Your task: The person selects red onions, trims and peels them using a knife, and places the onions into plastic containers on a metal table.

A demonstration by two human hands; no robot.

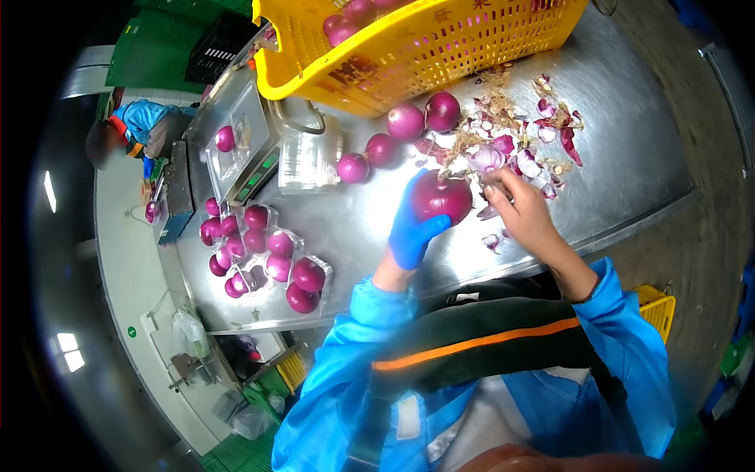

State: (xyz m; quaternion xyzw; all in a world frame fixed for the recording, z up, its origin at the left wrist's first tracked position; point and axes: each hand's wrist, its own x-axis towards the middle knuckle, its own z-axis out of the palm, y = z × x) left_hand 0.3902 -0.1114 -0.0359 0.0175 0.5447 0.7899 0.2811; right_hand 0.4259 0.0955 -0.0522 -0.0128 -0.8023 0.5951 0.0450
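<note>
My left hand [414, 224], in a blue glove, is closed round a large red onion [444, 198] with its root end turned up. Just right of the onion is my bare right hand [525, 212], its fingertips pinched together; whether a bit of skin is between them I cannot make out. Loose onion skins [528, 167] and dry roots lie on the steel table [621, 165] beyond my right fingers. Several whole red onions, one of them an onion [405, 123] near the basket, rest beyond my left hand.
A yellow plastic basket [440, 59] holding onions stands at the far edge. Left of it are a scale [244, 153] with one onion on it and stacked clear trays [309, 157]. Packed onions [254, 240] sit at the table's left. A person [145, 126] in blue works farther off.
</note>
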